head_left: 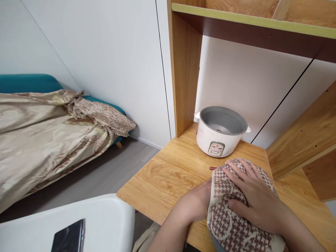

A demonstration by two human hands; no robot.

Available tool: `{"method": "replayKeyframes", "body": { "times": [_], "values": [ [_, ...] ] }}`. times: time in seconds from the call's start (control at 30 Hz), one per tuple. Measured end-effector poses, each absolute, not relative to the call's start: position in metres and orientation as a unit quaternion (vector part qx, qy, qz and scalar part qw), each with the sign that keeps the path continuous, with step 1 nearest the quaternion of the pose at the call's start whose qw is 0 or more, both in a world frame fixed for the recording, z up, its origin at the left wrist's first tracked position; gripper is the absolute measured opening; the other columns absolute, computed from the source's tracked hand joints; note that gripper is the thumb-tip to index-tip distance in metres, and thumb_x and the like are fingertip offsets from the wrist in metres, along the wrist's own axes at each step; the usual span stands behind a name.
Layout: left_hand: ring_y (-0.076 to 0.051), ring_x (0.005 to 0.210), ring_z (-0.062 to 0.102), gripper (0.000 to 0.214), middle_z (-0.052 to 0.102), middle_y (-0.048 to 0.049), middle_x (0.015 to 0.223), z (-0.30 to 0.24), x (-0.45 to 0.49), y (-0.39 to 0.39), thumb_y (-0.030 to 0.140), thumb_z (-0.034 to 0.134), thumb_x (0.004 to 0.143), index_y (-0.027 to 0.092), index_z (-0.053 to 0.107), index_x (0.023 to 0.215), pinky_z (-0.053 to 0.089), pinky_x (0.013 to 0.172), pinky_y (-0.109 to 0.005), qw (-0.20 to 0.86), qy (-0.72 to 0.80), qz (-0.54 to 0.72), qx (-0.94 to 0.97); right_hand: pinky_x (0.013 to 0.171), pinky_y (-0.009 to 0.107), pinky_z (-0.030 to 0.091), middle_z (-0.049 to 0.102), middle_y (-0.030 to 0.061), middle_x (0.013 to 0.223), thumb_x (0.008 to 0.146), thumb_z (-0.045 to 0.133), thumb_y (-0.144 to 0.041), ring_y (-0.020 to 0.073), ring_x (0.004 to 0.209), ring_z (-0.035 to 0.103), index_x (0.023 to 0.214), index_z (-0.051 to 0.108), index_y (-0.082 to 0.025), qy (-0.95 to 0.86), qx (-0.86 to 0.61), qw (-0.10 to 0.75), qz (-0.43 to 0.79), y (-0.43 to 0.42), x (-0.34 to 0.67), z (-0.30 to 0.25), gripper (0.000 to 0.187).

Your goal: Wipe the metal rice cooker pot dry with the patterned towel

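Note:
A brown-and-white houndstooth cloth (231, 224) is draped over a rounded object on the wooden desk (168, 175). My right hand (252, 196) lies on top of the cloth with fingers spread flat. My left hand (196, 203) is tucked against the cloth's left side, and its fingers are hidden beneath the fabric. Just behind the cloth stands a white rice cooker base (222, 131), lid off, its grey inside bare.
A small red item (213, 168) lies on the desk by the cooker. A white chair (99, 217) with a dark phone (69, 236) on it sits at the lower left. A teal sofa with a beige blanket (47, 129) is further left. A shelf (252, 21) hangs overhead.

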State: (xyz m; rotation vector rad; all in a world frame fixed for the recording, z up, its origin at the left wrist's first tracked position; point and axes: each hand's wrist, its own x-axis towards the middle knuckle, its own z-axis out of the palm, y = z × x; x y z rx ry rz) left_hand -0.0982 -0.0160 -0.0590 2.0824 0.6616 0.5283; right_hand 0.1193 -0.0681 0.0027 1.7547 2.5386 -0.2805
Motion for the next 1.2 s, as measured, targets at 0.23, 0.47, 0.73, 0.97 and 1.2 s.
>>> {"method": "replayKeyframes", "body": {
  "times": [0.23,0.47,0.73,0.97,1.2],
  "values": [
    [-0.031,0.141,0.049,0.069,0.051,-0.0105,0.154,-0.059,-0.098,-0.017,0.049,0.068,0.084,0.027,0.053,0.147,0.039,0.119,-0.045,0.429,0.289,0.201,0.832,0.126,0.065,0.008,0.003,-0.0079,0.171,0.097,0.025,-0.074,0.0331,0.158,0.0,0.161,0.01,-0.045,0.784,0.617,0.025,-0.069,-0.065,0.117,-0.005,0.073],
    [-0.029,0.141,0.049,0.066,0.05,-0.0082,0.156,-0.058,-0.096,-0.017,0.049,0.066,0.086,0.029,0.052,0.147,0.039,0.119,-0.044,0.439,0.277,0.211,0.828,0.123,0.071,0.008,0.0,-0.0078,0.17,0.096,0.027,-0.074,0.0389,0.157,-0.004,0.161,0.006,-0.047,0.805,0.585,0.032,-0.095,-0.066,0.118,0.001,0.074],
    [-0.029,0.143,0.047,0.067,0.046,-0.0091,0.158,-0.062,-0.097,-0.017,0.047,0.065,0.087,0.028,0.049,0.15,0.037,0.121,-0.044,0.433,0.281,0.209,0.831,0.126,0.065,0.011,0.01,-0.0083,0.17,0.098,0.023,-0.071,0.0339,0.158,0.005,0.161,0.015,-0.044,0.777,0.626,0.013,-0.064,-0.063,0.117,-0.005,0.069],
    [-0.03,0.141,0.049,0.065,0.048,-0.0085,0.157,-0.061,-0.097,-0.017,0.046,0.064,0.088,0.028,0.051,0.149,0.037,0.121,-0.045,0.429,0.275,0.215,0.833,0.124,0.07,0.008,0.0,-0.0113,0.17,0.098,0.026,-0.071,0.0363,0.157,-0.003,0.161,0.004,-0.048,0.809,0.579,0.04,-0.095,-0.066,0.119,0.003,0.07],
    [-0.031,0.144,0.046,0.07,0.04,-0.01,0.162,-0.067,-0.098,-0.017,0.046,0.068,0.085,0.028,0.048,0.15,0.036,0.121,-0.047,0.43,0.284,0.218,0.829,0.127,0.063,0.008,0.004,-0.0129,0.17,0.098,0.023,-0.071,0.0307,0.158,-0.001,0.161,0.008,-0.048,0.791,0.606,0.032,-0.076,-0.064,0.116,0.0,0.068]
  ]
}}
